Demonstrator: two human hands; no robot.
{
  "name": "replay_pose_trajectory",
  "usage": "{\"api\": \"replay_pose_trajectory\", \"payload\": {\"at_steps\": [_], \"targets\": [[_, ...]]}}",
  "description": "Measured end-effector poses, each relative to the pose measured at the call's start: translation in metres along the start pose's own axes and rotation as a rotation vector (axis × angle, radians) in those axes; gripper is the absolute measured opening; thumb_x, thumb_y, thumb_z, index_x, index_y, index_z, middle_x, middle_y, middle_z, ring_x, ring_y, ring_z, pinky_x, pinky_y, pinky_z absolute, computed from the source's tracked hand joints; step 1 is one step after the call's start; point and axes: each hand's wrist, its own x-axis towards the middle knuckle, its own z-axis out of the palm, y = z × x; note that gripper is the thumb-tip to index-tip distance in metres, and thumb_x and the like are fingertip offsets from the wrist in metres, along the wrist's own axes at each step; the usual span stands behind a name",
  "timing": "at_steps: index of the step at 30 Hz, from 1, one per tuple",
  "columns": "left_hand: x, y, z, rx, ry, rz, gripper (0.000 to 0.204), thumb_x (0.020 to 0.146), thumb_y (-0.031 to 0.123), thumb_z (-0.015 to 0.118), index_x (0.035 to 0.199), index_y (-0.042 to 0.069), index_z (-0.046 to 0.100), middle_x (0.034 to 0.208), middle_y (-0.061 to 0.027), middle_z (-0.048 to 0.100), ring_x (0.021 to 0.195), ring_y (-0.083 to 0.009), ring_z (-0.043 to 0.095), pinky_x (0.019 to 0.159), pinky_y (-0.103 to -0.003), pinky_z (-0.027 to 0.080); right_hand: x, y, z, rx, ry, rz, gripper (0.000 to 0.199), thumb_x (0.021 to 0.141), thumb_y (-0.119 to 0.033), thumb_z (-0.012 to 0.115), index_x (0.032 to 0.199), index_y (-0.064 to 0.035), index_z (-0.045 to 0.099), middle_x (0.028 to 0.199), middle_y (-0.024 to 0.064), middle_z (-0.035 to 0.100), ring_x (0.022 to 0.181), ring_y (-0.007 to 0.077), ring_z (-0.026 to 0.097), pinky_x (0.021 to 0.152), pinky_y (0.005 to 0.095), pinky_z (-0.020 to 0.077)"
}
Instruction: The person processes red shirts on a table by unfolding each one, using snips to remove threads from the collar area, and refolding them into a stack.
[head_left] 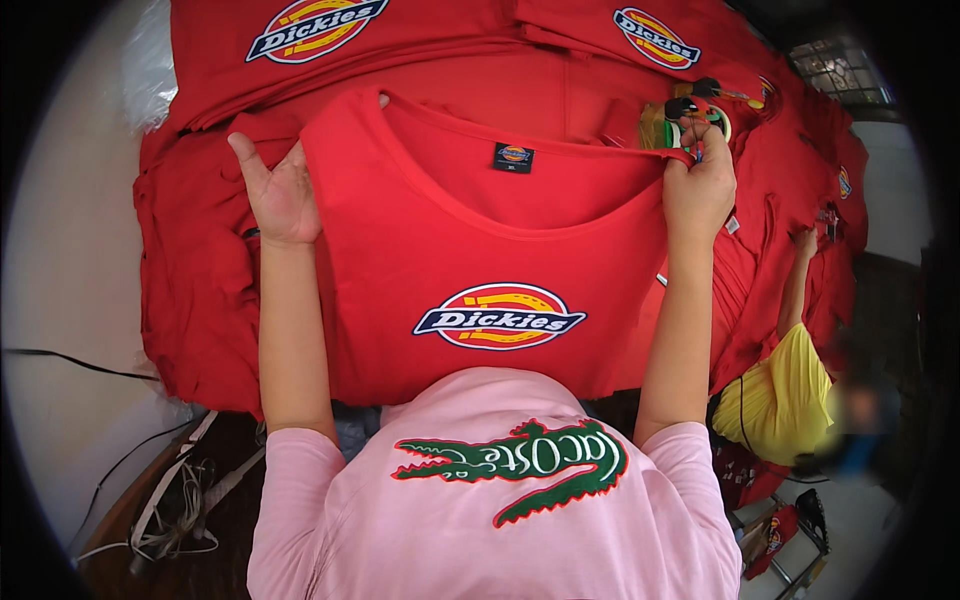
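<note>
Red shirt stacks (330, 60) crowd ahead; bare table (70, 250) left

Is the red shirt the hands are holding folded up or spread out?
Spread out. The red shirt lies flat, neck and chest patch showing; the left hand and right hand hold its shoulders.

The left hand (280, 195) lies open-palmed against the left shoulder of a red T-shirt (480, 250), thumb spread. The right hand (698, 185) pinches the shirt's right shoulder, also gripping what may be small green-handled scissors (695, 112) just above that pinch.
</note>
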Motion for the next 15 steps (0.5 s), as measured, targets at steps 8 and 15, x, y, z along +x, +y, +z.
{"api": "replay_pose_trajectory", "payload": {"at_steps": [8, 15], "targets": [[0.041, -0.002, -0.037, 0.252, 0.23, -0.138, 0.108, 0.092, 0.084, 0.037, 0.148, -0.009, 0.044, 0.153, -0.0201, 0.05, 0.135, -0.0326, 0.054, 0.115, -0.044, 0.042, -0.008, 0.031, 0.078, -0.156, -0.394, 0.179, 0.035, 0.081, -0.016, 0.076, 0.114, -0.0077, 0.068, 0.104, 0.0113, 0.074, 0.095, 0.0294, 0.071, 0.081, 0.0406, 0.0543], [0.05, -0.032, -0.076, 1.828, 0.842, 0.212, 0.049, 0.092, 0.032, 0.074, 0.121, -0.005, 0.063, 0.113, -0.0167, 0.07, 0.105, -0.0269, 0.068, 0.09, -0.039, 0.054, -0.035, 0.052, 0.071, 0.335, -0.439, 0.368, 0.036, 0.096, -0.024, 0.069, 0.124, 0.0002, 0.067, 0.104, 0.0128, 0.074, 0.095, 0.0182, 0.069, 0.086, 0.031, 0.0521]]}}
